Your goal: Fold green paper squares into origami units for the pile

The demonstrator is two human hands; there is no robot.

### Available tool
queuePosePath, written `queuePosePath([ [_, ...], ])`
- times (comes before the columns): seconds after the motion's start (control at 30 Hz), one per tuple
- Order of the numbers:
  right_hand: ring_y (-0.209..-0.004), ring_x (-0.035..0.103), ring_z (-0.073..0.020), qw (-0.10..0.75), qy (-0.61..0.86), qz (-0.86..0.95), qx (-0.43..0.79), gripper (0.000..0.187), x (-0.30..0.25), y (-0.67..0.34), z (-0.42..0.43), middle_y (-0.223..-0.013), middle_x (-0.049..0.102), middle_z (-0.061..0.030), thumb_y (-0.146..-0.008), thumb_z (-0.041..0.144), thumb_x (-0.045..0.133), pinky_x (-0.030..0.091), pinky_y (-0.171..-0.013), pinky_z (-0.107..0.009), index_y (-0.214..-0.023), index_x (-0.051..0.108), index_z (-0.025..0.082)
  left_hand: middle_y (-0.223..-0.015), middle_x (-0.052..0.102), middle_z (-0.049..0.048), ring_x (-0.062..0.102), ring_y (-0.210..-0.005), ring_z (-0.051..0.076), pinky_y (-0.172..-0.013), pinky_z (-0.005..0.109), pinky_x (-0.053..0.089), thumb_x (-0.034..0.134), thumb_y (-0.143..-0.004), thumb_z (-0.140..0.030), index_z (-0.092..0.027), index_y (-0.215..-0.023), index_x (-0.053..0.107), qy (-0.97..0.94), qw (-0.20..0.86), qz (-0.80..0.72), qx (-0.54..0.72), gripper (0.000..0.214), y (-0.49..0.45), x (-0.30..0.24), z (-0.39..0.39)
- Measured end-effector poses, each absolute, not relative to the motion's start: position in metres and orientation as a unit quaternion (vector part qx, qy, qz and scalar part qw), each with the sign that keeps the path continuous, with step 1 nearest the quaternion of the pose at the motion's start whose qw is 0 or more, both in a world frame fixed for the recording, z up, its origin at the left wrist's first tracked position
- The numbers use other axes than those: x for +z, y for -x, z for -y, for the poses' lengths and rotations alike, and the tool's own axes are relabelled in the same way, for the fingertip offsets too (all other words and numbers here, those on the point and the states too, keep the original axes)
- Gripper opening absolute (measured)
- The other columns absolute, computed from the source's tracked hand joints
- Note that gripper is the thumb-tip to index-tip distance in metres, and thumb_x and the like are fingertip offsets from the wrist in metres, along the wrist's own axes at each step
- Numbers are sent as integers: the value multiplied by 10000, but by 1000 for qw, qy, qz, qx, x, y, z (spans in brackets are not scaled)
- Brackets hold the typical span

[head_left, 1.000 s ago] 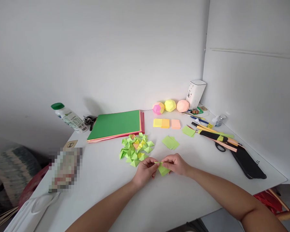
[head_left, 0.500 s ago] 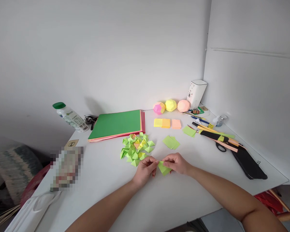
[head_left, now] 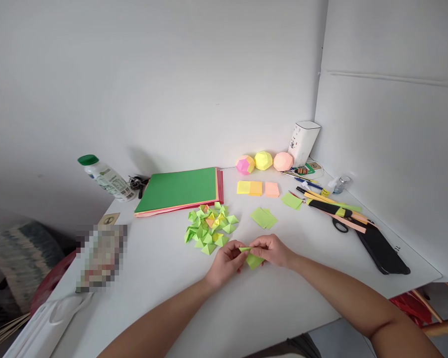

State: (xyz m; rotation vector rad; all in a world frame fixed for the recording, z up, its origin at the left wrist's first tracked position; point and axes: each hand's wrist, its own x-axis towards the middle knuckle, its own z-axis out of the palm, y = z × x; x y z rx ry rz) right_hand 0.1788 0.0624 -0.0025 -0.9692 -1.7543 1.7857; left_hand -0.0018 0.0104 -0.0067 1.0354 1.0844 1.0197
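A white surface (head_left: 164, 278) fills a corner between two pale walls. Near its front edge, the fingers (head_left: 242, 251) of both hands pinch a small green paper piece (head_left: 252, 259), which is held just above the surface between them. The left hand (head_left: 227, 263) grips its left end and the right hand (head_left: 273, 250) closes over its top. A second ago the paper lay more open between the hands; now the hands have drawn closer and the sheet looks more folded, so a crease seems to be going in.

Just behind the left hand lies a pile of folded green and yellow units (head_left: 209, 227), and beyond the right hand a few loose green squares (head_left: 263, 218). Farther back are a stack of coloured sheets (head_left: 179, 189), sticky-note pads (head_left: 257, 188), three paper balls (head_left: 263, 161), a bottle (head_left: 103, 177), and scissors and pens (head_left: 334, 211) beside a dark case (head_left: 381, 250).

The fold itself is hidden by the fingers. A blurred patch covers something at the left, and the arms are cut off by the frame.
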Motion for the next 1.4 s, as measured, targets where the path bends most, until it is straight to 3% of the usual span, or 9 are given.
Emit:
queuePosePath([
  [0.33, -538, 563, -109, 223, 347, 659, 629, 338, -2, -177, -60, -654, 636, -15, -755, 435, 609, 510, -488, -242, -869, 672, 123, -434, 461, -74, 422, -371, 72, -385, 191, 359, 637, -710, -427, -172, -715, 502, -456, 614, -487, 423, 289, 3, -4, -10],
  [0.57, -484, 549, -95, 219, 350, 654, 634, 348, -6, -179, -62, -657, 638, -22, -756, 447, 611, 477, -453, -226, -862, 660, 119, -421, 485, -61, 416, -368, 74, -367, 190, 362, 633, -702, -396, -174, -679, 479, -393, 634, -462, 480, 271, 4, -6, -11],
  [0.73, -482, 534, -90, 222, 355, 643, 642, 360, -6, -178, -63, -636, 621, -15, -745, 459, 616, 485, -454, -230, -850, 658, 118, -455, 497, -60, 443, -390, 84, -372, 193, 378, 619, -724, -399, -179, -734, 479, -373, 641, -451, 497, 262, 6, -7, -12],
  [0.9, -516, 529, -92, 217, 355, 658, 628, 345, -4, -177, -60, -619, 599, -7, -750, 444, 613, 496, -458, -217, -860, 671, 122, -452, 480, -65, 437, -379, 76, -381, 195, 385, 653, -700, -407, -166, -775, 525, -439, 629, -475, 431, 283, 4, -3, -11],
  [1.4, -488, 559, -101, 273, 369, 626, 630, 294, 0, -179, -60, -655, 587, -11, -772, 425, 584, 455, -467, -221, -775, 603, 132, -434, 481, -62, 434, -380, 84, -357, 189, 351, 660, -685, -403, -178, -720, 483, -376, 646, -472, 467, 289, 7, -5, -13],
])
